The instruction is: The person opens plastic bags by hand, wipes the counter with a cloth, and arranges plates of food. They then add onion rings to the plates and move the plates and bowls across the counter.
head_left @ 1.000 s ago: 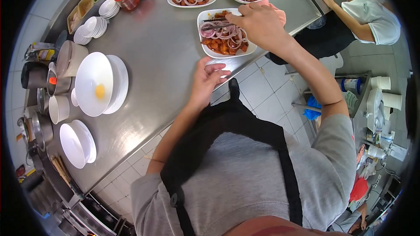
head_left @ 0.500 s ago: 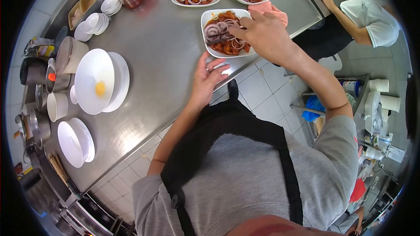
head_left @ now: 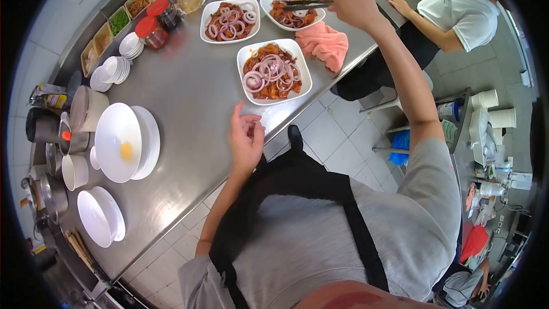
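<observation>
My right hand (head_left: pixel 353 7) grips dark tongs (head_left: pixel 303 5), whose tips reach over the onion rings in the far right dish (head_left: pixel 293 11). Nearest to me stands a white square dish (head_left: pixel 274 73) of red-sauced meat topped with purple onion rings. My left hand (head_left: pixel 246 140) is just in front of it, fingers apart and loosely curled, touching no dish. A third dish (head_left: pixel 230 20) of the same food stands at the far left of the other two. Beside the dishes, a pink cloth (head_left: pixel 324 44) lies crumpled near the table edge.
White bowls (head_left: pixel 118 142) and small stacked dishes (head_left: pixel 116 70) stand at the left. Red-lidded jars (head_left: pixel 151 33) and ingredient trays (head_left: pixel 119 21) line the back. A co-worker (head_left: pixel 457 14) stands at the upper right, one hand on the counter.
My right hand has moved with the tongs from the nearest dish to the far right one. My left hand has come away from the nearest dish. The whole view has shifted.
</observation>
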`<state>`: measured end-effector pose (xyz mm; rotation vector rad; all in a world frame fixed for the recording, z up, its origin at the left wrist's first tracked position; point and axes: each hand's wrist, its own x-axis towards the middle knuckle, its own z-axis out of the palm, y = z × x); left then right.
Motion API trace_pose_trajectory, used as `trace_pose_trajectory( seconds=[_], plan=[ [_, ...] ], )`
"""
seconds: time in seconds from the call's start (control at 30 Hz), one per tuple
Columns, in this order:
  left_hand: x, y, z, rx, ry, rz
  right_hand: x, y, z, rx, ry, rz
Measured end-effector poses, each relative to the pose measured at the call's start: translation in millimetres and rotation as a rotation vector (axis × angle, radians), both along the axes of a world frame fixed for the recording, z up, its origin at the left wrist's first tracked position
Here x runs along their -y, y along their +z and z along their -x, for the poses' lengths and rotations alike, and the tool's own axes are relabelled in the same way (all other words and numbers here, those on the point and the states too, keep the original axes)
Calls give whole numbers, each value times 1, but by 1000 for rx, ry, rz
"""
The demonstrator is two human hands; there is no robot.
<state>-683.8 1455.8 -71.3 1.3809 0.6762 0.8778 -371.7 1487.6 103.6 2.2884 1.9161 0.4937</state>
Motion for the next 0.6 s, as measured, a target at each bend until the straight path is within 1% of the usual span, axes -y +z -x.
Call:
trace_pose_trajectory(
  seconds=[0.03,0.07,0.1,0.13,0.17,0.2,0.23,0.3,0.4,0.43,0.5,0.53,0.6],
  plan=[
    [1,-1,0,-56,7,-73,-10,-3,-10,3,4,-8],
    [1,-1,0,-110,17,-145,-19,-6,-20,-4,-46,-18],
    [1,-1,-2,-106,24,-152,-29,-9,-30,-11,-96,-27],
    [2,-1,-3,-107,66,-191,-40,-14,-39,-9,-89,-31],
    [2,-1,-5,-109,107,-230,-51,-20,-48,5,-162,-16],
    [3,-2,-5,-110,111,-233,-60,-26,-55,18,-236,-1],
    [3,-3,-6,-120,127,-230,-67,-32,-60,17,-233,-4],
    [2,-3,-6,-135,145,-228,-77,-42,-63,75,-309,5],
    [1,-3,-6,-155,180,-240,-79,-46,-62,55,-227,-36],
    [1,-3,-5,-166,159,-234,-79,-46,-59,50,-223,-36],
    [0,-3,-4,-182,139,-229,-77,-47,-52,152,-165,-65],
    [0,-6,-5,-184,142,-220,-78,-49,-48,150,-164,-66],
    [0,-6,-6,-184,141,-211,-78,-59,-42,263,-78,-108]
  ],
)
